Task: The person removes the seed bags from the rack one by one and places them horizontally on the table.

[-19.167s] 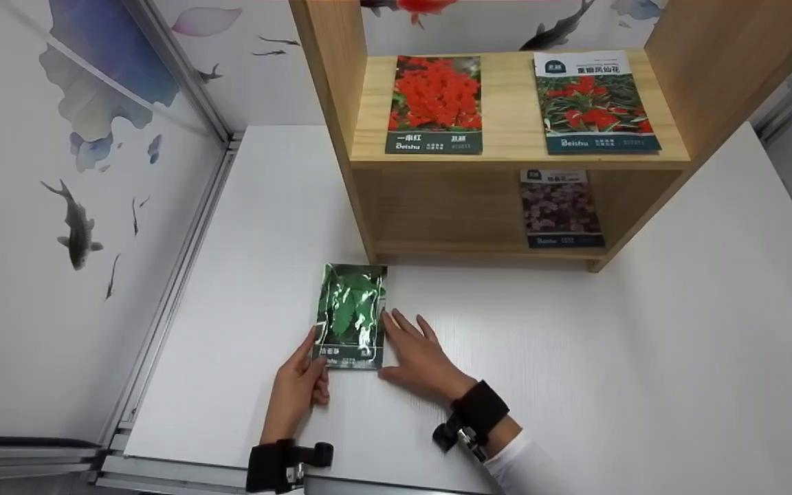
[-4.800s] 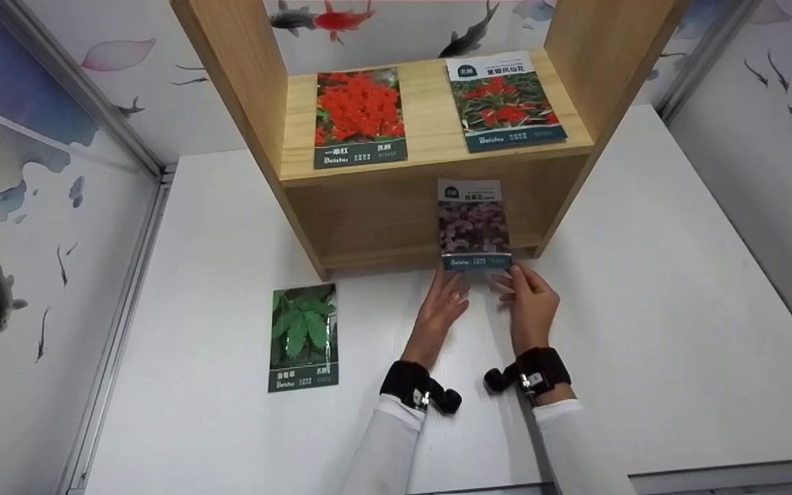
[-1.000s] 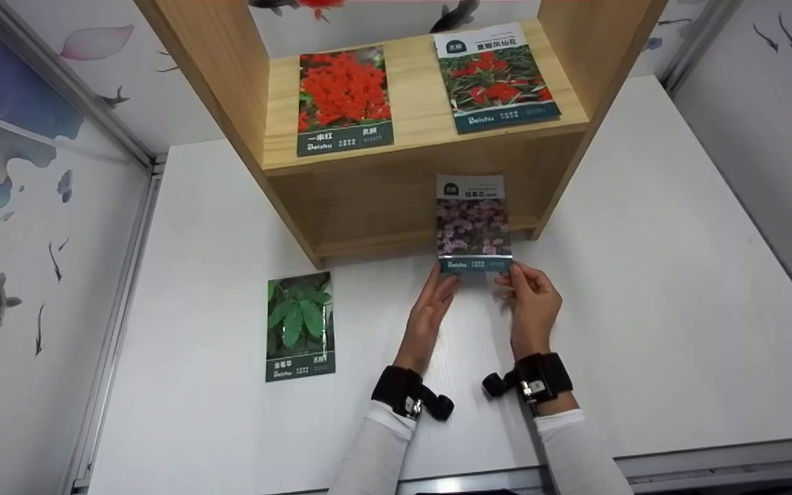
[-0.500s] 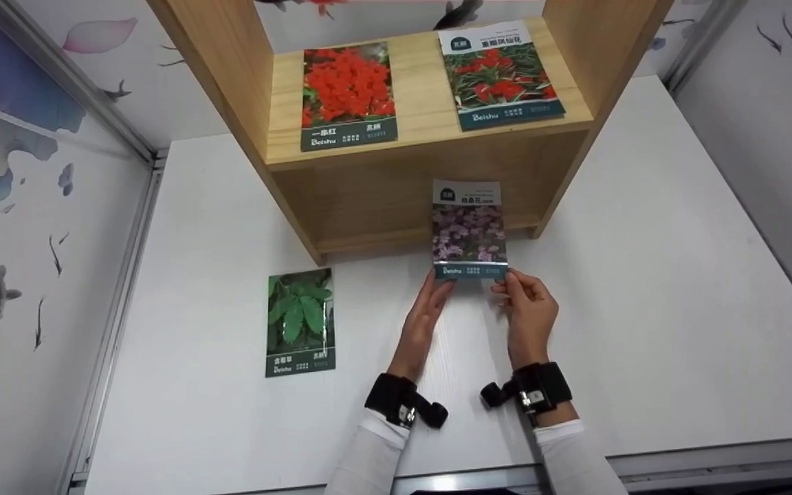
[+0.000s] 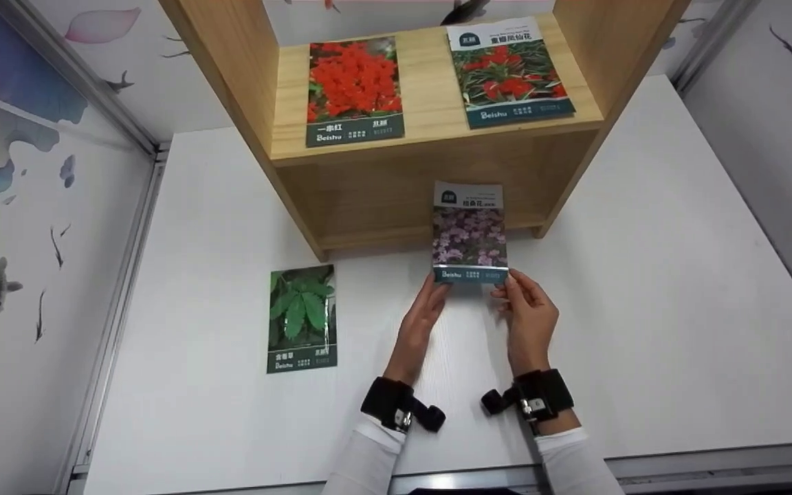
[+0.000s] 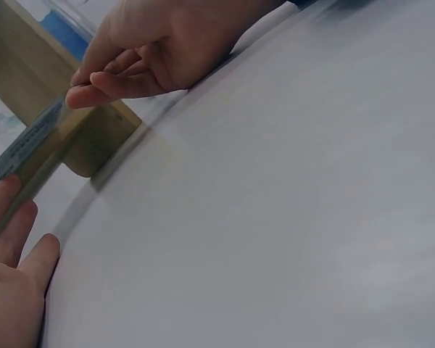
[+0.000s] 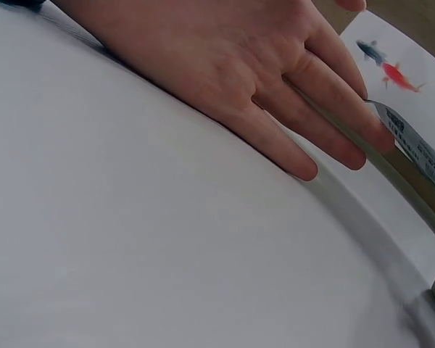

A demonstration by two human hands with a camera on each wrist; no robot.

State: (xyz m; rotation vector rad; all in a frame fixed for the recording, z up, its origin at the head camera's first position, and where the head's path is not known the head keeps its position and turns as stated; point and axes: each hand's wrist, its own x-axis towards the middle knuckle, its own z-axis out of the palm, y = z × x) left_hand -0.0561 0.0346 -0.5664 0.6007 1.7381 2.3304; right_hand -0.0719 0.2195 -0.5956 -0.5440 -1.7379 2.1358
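Nearest are white sleeves (image 5: 368, 454) and black wrist straps (image 5: 544, 393), worn over the counter (image 5: 650, 371). The left hand (image 5: 415, 330) has its fingers nearly straight, touching the lower left corner of the purple-flower packet (image 5: 469, 234). The right hand (image 5: 531, 320) pinches the lower right corner between thumb and fingers. The packet's lower edge juts out in front of the wooden shelf (image 5: 427, 82), raised off the counter; how far its top reaches into the lower compartment I cannot tell. Left of the hands, the green-leaf packet (image 5: 302, 320) lies on the counter near the shelf's left foot. On the upper board, farther back, lie the red-flower packet (image 5: 355, 86) at left and the white-topped packet (image 5: 510, 75) at right. Behind stands a wall printed with fish.
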